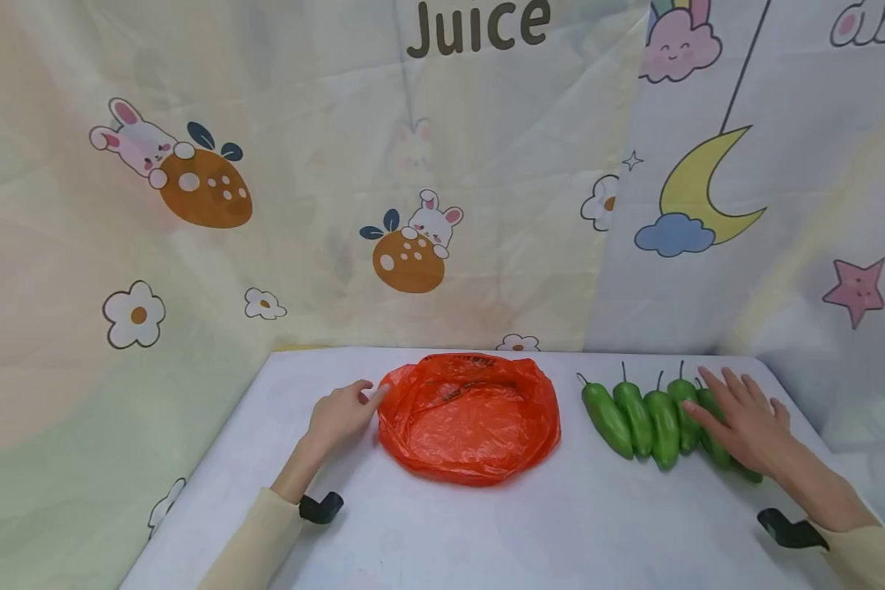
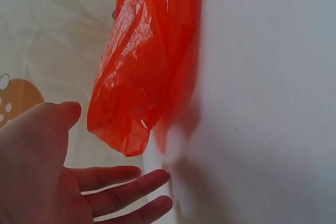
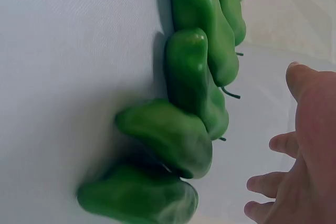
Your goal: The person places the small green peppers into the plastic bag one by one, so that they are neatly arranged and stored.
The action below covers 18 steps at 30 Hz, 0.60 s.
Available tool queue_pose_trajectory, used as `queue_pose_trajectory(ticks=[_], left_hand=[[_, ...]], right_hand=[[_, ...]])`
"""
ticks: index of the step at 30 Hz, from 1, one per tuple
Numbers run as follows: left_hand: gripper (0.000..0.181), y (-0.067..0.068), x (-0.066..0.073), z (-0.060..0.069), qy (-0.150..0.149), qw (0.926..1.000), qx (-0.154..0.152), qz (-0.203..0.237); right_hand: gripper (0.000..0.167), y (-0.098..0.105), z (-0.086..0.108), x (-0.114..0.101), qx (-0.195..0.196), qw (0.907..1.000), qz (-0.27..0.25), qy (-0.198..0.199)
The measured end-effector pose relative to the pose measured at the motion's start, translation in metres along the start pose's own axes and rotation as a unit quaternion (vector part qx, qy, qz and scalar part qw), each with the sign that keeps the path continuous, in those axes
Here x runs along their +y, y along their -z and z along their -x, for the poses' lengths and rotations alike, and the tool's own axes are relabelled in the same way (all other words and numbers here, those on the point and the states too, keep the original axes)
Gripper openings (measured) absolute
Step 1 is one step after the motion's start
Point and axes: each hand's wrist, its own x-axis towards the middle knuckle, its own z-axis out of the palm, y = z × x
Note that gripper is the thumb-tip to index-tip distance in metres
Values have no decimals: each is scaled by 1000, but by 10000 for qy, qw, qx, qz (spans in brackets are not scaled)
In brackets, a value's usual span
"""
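A red plastic bag (image 1: pixel 465 434) lies open-mouthed at the middle of the table. My left hand (image 1: pixel 342 414) is at its left edge, fingers spread; in the left wrist view the hand (image 2: pixel 63 177) has thumb and fingers apart beside the bag (image 2: pixel 134 72), holding nothing. Several green peppers (image 1: pixel 665 430) lie in a row on the right, stems toward the back. Over the right end of the row my right hand (image 1: pixel 752 426) hovers with spread fingers, hiding part of the peppers. The right wrist view shows the hand (image 3: pixel 299 161) apart from the peppers (image 3: pixel 170 135), gripping none.
The white table (image 1: pixel 442 541) ends at the back against a printed cloth (image 1: pixel 324 270) with rabbits, flowers and a moon. A dark strap piece (image 1: pixel 321 508) is at the left wrist, another (image 1: pixel 791 530) at the right wrist.
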Motion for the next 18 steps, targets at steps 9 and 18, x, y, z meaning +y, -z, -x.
queue_pose_trajectory(ticks=[9,18], left_hand=[[46,-3,14,-1,152,9998,14,155],[26,-8,17,1,-4,9988,433,211]], right_hand=[[86,4,6,9,87,9997,207,-43],[101,17,9,17,-228,9991,309,154]])
